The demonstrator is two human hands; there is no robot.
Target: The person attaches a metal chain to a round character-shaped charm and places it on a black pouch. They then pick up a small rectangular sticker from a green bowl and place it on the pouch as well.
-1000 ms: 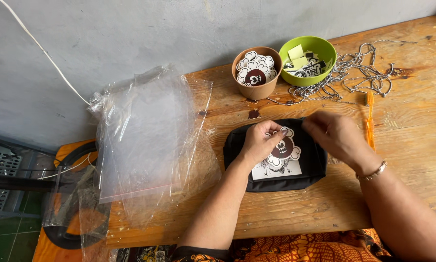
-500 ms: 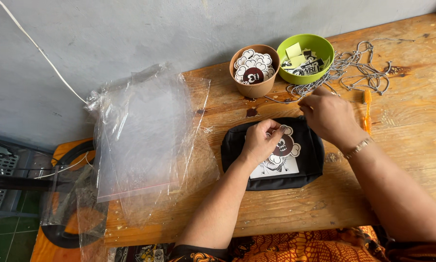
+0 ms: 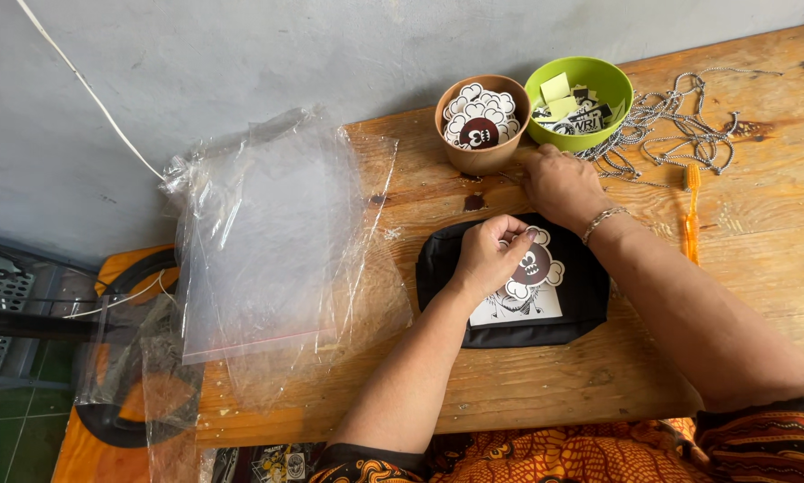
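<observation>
1. My left hand (image 3: 487, 255) rests on the black pouch (image 3: 518, 282), fingers pinched together on the cloud-shaped sticker (image 3: 531, 266) lying on top of it.
2. My right hand (image 3: 558, 183) lies flat just beyond the pouch, near the green bowl (image 3: 599, 76) and the ball chains (image 3: 679, 125); fingers curled, and I cannot tell whether they hold anything.
3. I judge the sticker light, thin and bendy, best pinched at its edge.
4. The pouch looks soft and floppy, so I would grip its seam.
</observation>
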